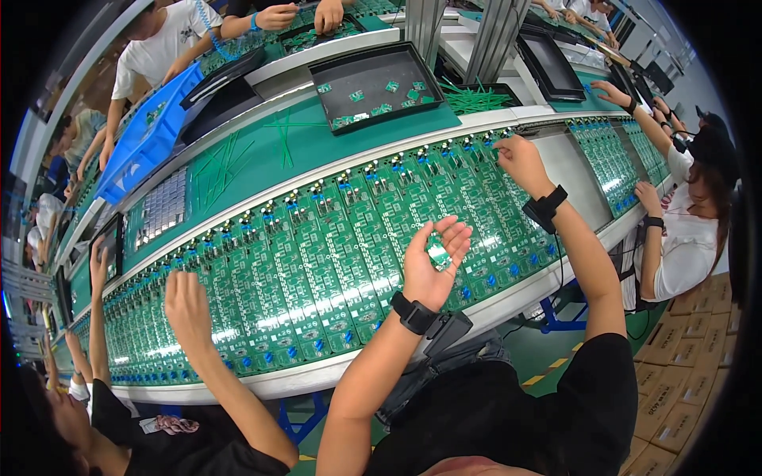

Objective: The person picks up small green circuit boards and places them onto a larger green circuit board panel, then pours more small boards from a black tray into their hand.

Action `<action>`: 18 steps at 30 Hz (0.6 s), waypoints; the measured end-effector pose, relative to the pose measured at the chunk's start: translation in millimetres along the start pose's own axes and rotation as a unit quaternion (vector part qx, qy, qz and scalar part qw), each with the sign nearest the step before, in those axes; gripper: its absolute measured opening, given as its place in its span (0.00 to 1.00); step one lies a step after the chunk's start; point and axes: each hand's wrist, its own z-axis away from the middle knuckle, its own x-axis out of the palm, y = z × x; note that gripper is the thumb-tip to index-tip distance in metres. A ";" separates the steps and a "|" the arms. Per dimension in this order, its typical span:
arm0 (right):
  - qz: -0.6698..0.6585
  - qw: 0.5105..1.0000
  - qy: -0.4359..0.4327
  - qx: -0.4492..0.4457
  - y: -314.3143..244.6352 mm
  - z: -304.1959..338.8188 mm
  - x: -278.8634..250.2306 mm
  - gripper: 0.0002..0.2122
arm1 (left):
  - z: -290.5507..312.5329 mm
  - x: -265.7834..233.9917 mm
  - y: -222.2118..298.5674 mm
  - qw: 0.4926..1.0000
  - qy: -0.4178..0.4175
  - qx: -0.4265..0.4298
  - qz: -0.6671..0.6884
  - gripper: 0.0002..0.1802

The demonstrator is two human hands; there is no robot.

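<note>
Nearest, two black sleeves (pixel 591 389) are being cut off by the lower edge, and both forearms are reaching over a row of green circuit-board panels (pixel 317 262) lying along a pale-railed line. The left hand (pixel 435 258) is hovering palm up above the panels, half open, its thumb standing apart from loosely curving fingers; a green-and-white patch is showing between them, and I cannot tell whether it is a small held board or the panel behind. Farther right, the right hand (pixel 521 165) is bringing its fingertips together at the panels' far edge, beside small upright components (pixel 444 147); its own fingers are hiding whatever they may be gripping. Black wrist straps (pixel 414 313) are circling both wrists.

To the left, a co-worker's hand (pixel 189 309) is hanging over the same row, its fingers folding out of view. Beyond, a black tray (pixel 373 83) is holding small green boards (pixel 381 109), while thin green strips (pixel 480 98) are piling up right of it, partly hidden by a metal post (pixel 494 40). Far left, a blue bin (pixel 159 148) is standing tilted, its contents hard to make out.
</note>
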 end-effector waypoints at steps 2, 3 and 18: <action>0.029 0.999 -0.015 0.003 0.3 -4.8 0.3 0.10 | 0.0 0.4 -0.3 1.000 0.003 0.000 -0.004 0.17; 0.057 0.998 -0.030 0.005 0.2 -8.6 0.3 0.10 | -0.2 0.4 -0.5 1.000 0.004 0.001 -0.005 0.17; 0.181 0.976 -0.093 0.074 -9.0 -32.6 2.7 0.04 | -3.5 -1.1 0.6 1.000 0.006 0.007 0.001 0.17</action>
